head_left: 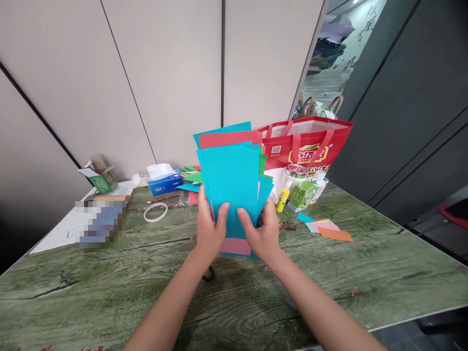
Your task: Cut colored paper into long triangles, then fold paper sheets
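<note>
Between my two hands stands an uneven stack of coloured paper (230, 178), raised over the table. A blue sheet faces me, and red, pink and green edges stick out around it. My left hand (212, 219) grips the left side, thumb on the front sheet and fingers behind. On the right side my right hand (263, 226) does the same, its thumb pressed on the blue paper. The fingers behind the stack are mostly hidden. Below my left hand a dark loop (208, 274), perhaps a scissors handle, lies on the table, partly covered by my wrist.
Behind the stack are a red shopping bag (310, 141), a yellow glue stick (282, 200), a green carton (300, 196) and a blue tissue box (164, 184). A roll of tape (155, 212) lies left; paper strips (334, 234) lie right on the green wood-grain table (146, 282).
</note>
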`<control>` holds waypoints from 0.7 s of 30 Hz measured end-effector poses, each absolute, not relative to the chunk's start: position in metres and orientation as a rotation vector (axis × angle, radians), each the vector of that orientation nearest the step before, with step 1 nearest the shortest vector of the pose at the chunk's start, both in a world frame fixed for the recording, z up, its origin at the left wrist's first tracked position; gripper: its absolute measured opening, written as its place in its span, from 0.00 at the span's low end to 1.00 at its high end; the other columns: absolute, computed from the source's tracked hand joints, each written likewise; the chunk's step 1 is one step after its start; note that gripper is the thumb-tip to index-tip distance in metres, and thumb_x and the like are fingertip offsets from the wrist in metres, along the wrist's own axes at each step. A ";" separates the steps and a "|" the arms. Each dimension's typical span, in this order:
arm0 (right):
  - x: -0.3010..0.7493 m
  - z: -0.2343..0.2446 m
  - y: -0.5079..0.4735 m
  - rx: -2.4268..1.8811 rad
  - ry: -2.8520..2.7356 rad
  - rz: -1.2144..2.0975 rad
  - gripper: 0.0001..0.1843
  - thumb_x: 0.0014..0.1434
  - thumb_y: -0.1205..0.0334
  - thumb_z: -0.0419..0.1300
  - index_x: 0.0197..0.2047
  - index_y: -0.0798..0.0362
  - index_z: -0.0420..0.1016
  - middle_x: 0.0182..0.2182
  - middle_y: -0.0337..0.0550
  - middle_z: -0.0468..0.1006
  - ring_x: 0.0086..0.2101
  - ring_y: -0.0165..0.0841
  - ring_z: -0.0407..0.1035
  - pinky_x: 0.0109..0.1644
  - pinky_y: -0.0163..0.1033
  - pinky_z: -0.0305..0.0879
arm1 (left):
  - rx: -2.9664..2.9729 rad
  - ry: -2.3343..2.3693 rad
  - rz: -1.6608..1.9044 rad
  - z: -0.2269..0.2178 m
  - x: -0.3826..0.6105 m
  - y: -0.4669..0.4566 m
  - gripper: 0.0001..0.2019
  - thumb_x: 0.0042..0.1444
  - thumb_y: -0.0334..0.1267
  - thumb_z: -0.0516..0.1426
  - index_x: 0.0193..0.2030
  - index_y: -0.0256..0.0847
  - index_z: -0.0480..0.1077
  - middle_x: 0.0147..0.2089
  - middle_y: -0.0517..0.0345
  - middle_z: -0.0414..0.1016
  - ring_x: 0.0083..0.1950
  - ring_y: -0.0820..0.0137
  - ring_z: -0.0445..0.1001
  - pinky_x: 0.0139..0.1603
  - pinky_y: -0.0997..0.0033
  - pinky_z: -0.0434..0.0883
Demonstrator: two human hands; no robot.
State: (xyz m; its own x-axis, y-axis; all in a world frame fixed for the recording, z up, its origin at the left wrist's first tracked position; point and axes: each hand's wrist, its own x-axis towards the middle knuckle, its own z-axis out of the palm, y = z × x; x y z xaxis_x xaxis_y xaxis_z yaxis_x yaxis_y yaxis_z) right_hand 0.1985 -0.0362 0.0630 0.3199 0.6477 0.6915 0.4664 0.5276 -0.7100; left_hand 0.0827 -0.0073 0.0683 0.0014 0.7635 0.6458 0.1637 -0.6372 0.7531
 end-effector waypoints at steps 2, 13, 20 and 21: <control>0.200 0.046 -0.039 -1.126 -1.272 0.168 0.26 0.50 0.56 0.61 0.50 0.53 0.58 0.38 0.48 0.70 0.35 0.38 0.68 0.37 0.43 0.67 | 1.877 0.990 1.602 0.051 0.081 -0.008 0.33 0.56 0.43 0.51 0.64 0.45 0.39 0.65 0.45 0.49 0.64 0.59 0.50 0.60 0.56 0.54; 0.207 0.065 -0.043 -1.046 -0.954 0.203 0.13 0.50 0.60 0.62 0.39 0.52 0.67 0.35 0.44 0.75 0.34 0.36 0.69 0.39 0.42 0.66 | 1.845 0.800 1.147 0.065 0.078 -0.014 0.29 0.47 0.43 0.60 0.57 0.43 0.58 0.48 0.53 0.73 0.47 0.60 0.71 0.47 0.61 0.68; 0.235 0.090 -0.041 -0.725 -1.034 1.009 0.16 0.46 0.60 0.64 0.40 0.50 0.71 0.41 0.45 0.78 0.40 0.42 0.72 0.41 0.47 0.69 | 1.751 0.716 0.735 0.061 0.064 -0.016 0.18 0.53 0.46 0.53 0.43 0.33 0.69 0.37 0.50 0.77 0.38 0.61 0.75 0.35 0.64 0.72; 0.239 0.087 -0.041 -0.735 -1.051 1.061 0.18 0.43 0.61 0.66 0.40 0.51 0.72 0.40 0.46 0.78 0.39 0.43 0.72 0.41 0.48 0.69 | 1.750 0.699 0.697 0.057 0.063 -0.017 0.18 0.53 0.46 0.53 0.43 0.33 0.69 0.36 0.50 0.77 0.37 0.61 0.75 0.34 0.64 0.72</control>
State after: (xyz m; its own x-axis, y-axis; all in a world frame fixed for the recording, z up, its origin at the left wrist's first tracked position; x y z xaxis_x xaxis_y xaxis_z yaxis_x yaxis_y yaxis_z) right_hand 0.2391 -0.0410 0.0871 0.1197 0.9394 0.3212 -0.3297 0.3428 -0.8796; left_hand 0.0633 -0.0175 0.0568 0.6563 0.7456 0.1158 0.1175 -0.2526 0.9604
